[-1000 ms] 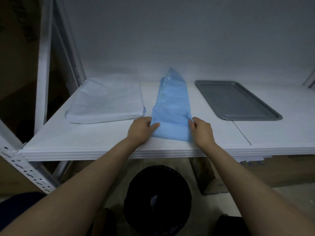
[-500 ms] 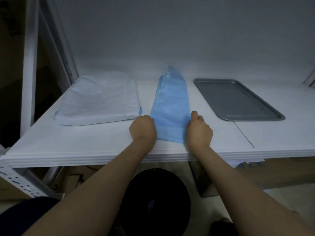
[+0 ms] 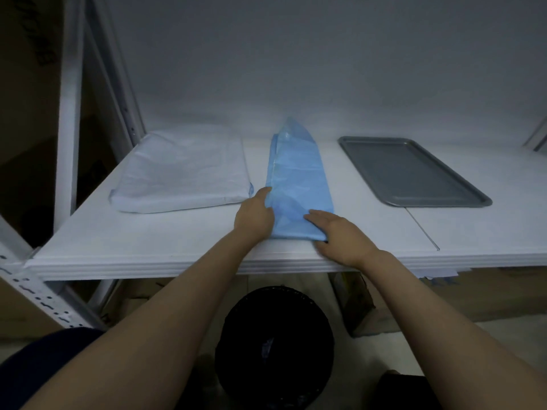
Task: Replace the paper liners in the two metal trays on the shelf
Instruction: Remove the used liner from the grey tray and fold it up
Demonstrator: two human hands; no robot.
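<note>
While the right hand (image 3: 340, 235) lies flat on the near right corner of the blue liner (image 3: 299, 179), fingers straight and together, pressing the paper down onto the shelf (image 3: 148, 241), the left hand (image 3: 254, 216) sits against the liner's near left edge. One left digit points forward along that edge and touches it. The rest look curled, and I can't tell if they pinch the paper or just rest beside it.

The blue liner is folded into a long narrow strip and lies mid-shelf, running from the front edge toward the back wall. A bare metal tray (image 3: 414, 173) is to its right, apart from it and flat on the shelf. A white sheet (image 3: 183, 173) is to the left, near the liner, draped over something flat, with a bit of blue showing at its near right corner. A black bin (image 3: 275, 344) stands on the floor under the shelf, between the forearms.
</note>
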